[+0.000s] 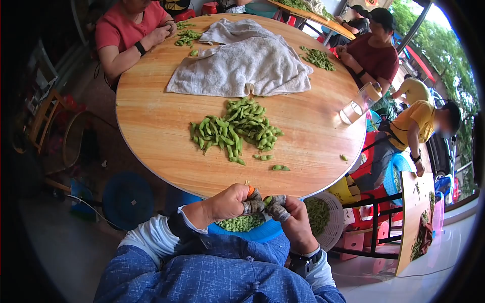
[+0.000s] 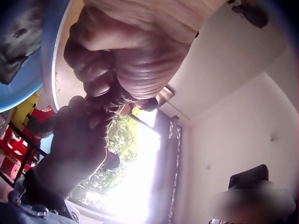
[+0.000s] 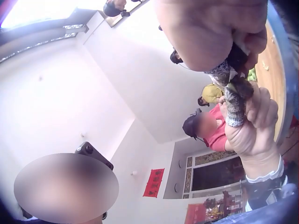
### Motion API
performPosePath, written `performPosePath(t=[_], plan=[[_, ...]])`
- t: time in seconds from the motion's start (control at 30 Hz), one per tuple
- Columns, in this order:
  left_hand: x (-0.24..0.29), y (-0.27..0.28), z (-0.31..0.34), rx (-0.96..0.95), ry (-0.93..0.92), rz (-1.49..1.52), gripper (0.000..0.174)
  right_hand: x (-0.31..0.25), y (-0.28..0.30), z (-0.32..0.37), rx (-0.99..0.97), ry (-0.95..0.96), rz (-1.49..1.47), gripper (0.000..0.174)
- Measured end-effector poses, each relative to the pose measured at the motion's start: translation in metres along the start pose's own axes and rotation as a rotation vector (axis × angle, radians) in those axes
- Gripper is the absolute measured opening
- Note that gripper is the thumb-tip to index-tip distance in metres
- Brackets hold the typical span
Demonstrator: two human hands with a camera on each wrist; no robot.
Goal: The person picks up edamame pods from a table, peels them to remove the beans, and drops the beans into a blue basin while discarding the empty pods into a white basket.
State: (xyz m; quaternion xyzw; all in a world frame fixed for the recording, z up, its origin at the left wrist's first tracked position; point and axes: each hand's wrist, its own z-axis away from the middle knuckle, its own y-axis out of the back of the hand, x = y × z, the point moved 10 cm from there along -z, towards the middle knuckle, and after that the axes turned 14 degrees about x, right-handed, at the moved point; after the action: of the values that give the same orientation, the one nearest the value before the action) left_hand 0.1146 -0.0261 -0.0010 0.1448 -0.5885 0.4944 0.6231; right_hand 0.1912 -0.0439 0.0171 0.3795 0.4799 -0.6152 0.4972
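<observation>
Both hands meet at the near edge of the round wooden table, with grey fabric covers on thumbs and fingers. Between the fingertips shows a green edamame pod (image 1: 268,200). My left hand (image 1: 225,204) pinches it from one side, and my right hand (image 1: 299,224) pinches its other side. Just below them stands a blue basin (image 1: 270,232) with shelled green beans (image 1: 240,223) in it. Ahead on the table lies a pile of edamame pods (image 1: 237,126). In both wrist views the curled fingers mostly hide the pod.
A crumpled grey towel (image 1: 242,63) covers the table's middle. A clear bottle (image 1: 359,103) stands near the right edge. Beside the blue basin is a white basket (image 1: 333,217) of pods. Two people sit across the table, each by a small pod pile.
</observation>
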Motion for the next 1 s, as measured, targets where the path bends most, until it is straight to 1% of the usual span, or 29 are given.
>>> performPosePath(t=[0.1,0.2,0.3,0.4,0.5,0.57,0.6,0.7,0.77,0.9,1.0], plan=[[0.002,-0.001,0.001,-0.001,0.019,0.008,0.013,0.004,0.002,-0.003,0.027,0.032,0.045,0.014],[0.000,0.004,-0.003,0.051,-0.006,-0.054,0.014,0.011,0.005,-0.008,0.063,0.038,0.062,0.013],[0.025,0.006,-0.002,0.170,-0.401,-0.626,0.011,0.015,0.008,-0.011,0.108,0.010,0.034,0.012],[0.044,-0.010,0.017,0.311,-0.683,-1.298,0.016,0.017,0.007,-0.012,0.117,0.003,-0.005,0.013],[0.052,-0.017,0.027,0.328,-0.915,-1.193,0.024,0.011,0.006,-0.010,0.089,0.070,-0.053,0.012],[0.045,-0.009,0.023,0.321,-0.846,-0.976,0.019,0.007,0.004,-0.008,0.053,0.143,-0.107,0.011],[0.043,-0.005,0.021,0.320,-0.810,-0.868,0.017,0.005,0.004,-0.007,0.049,0.167,-0.079,0.011],[0.038,0.004,0.013,0.296,-0.611,-0.522,0.009,0.001,0.003,-0.006,0.045,0.218,-0.029,0.010],[0.031,0.008,0.008,0.265,-0.492,-0.507,0.008,0.002,0.002,-0.006,0.053,0.220,-0.034,0.009],[0.012,0.014,0.006,0.229,-0.249,-0.461,0.007,0.006,0.003,-0.006,0.051,0.292,0.200,0.011],[0.007,0.015,0.008,0.233,-0.285,-0.522,0.010,-0.007,-0.007,-0.003,0.033,0.382,0.406,0.014]])
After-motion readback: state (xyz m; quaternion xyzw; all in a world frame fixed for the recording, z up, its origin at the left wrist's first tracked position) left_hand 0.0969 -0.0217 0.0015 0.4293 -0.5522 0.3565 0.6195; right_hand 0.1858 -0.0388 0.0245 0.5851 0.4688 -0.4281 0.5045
